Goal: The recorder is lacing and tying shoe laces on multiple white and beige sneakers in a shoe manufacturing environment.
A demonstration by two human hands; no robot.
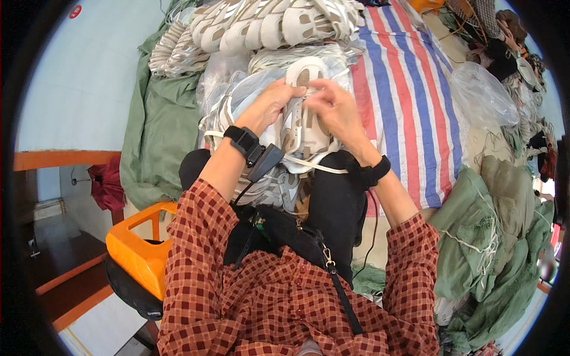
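A white and beige shoe upper (313, 137) lies over my lap, its toe end pointing away from me. My left hand (274, 102) grips its left side near the toe, with the thumb pressed on the upper by the lacing opening. Over the opening's right side, my right hand (336, 108) has its fingers curled together; the tips are slightly blurred and whatever they hold is hidden. A flat white shoelace (317, 167) loops across below the upper. More shoe uppers (289, 188) are bunched between my legs under it.
Stacks of similar uppers (249, 29) lie ahead. On the right spreads a striped red, white and blue sheet (407, 113); clear plastic (484, 95) and green cloth sacks (475, 237) are beyond. An orange stool (139, 252) and green tarp (160, 136) are at left.
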